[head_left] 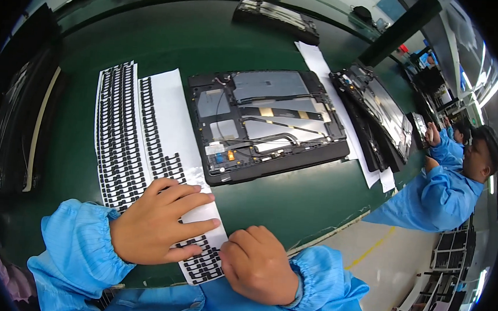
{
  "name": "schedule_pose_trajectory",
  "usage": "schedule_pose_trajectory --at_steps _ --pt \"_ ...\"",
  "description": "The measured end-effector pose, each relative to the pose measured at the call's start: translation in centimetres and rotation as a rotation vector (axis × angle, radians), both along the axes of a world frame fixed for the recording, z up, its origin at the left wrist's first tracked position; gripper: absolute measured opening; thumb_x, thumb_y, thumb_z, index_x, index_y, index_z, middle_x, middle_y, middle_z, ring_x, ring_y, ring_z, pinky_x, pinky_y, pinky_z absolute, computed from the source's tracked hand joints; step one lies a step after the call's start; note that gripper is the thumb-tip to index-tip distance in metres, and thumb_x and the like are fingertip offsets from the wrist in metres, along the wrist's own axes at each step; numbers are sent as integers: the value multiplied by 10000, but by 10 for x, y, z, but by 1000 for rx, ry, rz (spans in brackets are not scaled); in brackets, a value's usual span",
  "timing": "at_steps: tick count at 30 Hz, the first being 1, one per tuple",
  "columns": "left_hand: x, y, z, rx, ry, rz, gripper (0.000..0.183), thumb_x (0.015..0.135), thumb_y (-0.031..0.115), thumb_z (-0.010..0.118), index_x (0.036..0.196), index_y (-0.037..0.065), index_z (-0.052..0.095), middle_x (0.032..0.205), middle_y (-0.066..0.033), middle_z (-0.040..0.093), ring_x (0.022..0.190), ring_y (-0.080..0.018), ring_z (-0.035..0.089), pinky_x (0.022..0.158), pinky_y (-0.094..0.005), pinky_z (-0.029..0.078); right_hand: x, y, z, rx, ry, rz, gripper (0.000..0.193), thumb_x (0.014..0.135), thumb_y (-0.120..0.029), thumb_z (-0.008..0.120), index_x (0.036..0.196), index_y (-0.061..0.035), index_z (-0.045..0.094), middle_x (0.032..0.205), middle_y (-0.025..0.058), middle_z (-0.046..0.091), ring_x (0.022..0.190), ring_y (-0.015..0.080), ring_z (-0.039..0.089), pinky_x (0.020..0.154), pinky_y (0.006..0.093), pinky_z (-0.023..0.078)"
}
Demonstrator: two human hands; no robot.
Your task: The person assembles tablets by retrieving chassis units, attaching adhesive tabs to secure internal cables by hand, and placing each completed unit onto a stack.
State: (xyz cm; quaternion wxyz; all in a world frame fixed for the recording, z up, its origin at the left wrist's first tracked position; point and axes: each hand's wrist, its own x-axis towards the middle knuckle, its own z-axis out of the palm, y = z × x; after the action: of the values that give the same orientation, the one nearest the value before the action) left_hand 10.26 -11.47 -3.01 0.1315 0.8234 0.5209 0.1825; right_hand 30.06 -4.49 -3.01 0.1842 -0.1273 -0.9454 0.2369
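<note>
My left hand point(156, 221) lies flat, fingers spread, on a white backing sheet point(174, 122) that carries rows of small black adhesive pads. My right hand point(256, 264) is curled at the sheet's near end, fingertips pinched at the pads by its lower edge; whether it holds a pad is hidden. A second sheet of black pads point(116, 130) lies beside it on the left. Just beyond the hands sits an opened black laptop chassis point(265, 122), its inner boards and cables facing up.
The green work table point(292, 198) ends in a pale edge at right. More black chassis parts point(377, 115) are stacked at right, another one point(277, 17) at the far side, dark trays point(20, 113) at left. A co-worker in blue point(449, 188) sits at right.
</note>
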Motion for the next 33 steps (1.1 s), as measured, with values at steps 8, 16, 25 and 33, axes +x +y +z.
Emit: schedule_pose_trajectory --at_steps 8,16,25,33 --pt "2 3 9 -29 62 -34 393 745 326 627 1094 150 589 1184 -133 492 1094 -287 458 891 -412 317 6 26 18 -272 259 103 154 648 12 643 768 -7 548 740 109 516 655 262 505 582 336 412" --pt "19 44 50 66 -75 -114 400 709 218 681 1059 51 581 1163 -163 505 1043 -302 503 849 -437 368 68 169 33 -549 231 -168 61 770 -16 543 816 -54 531 1072 106 530 1019 232 466 917 340 322" --pt "49 147 15 147 -9 -298 434 691 154 656 1064 -29 528 1181 -190 475 1047 -321 490 841 -408 395 54 210 14 -377 95 -53 9 720 -30 560 722 -30 568 1165 124 514 1189 324 359 1000 396 255" --pt "54 143 12 207 194 -260 424 696 189 640 1063 -3 551 1148 -168 524 1033 -286 510 845 -399 406 49 214 17 -382 90 -40 30 696 -7 578 722 -17 568 1140 135 517 1149 325 390 977 413 268"
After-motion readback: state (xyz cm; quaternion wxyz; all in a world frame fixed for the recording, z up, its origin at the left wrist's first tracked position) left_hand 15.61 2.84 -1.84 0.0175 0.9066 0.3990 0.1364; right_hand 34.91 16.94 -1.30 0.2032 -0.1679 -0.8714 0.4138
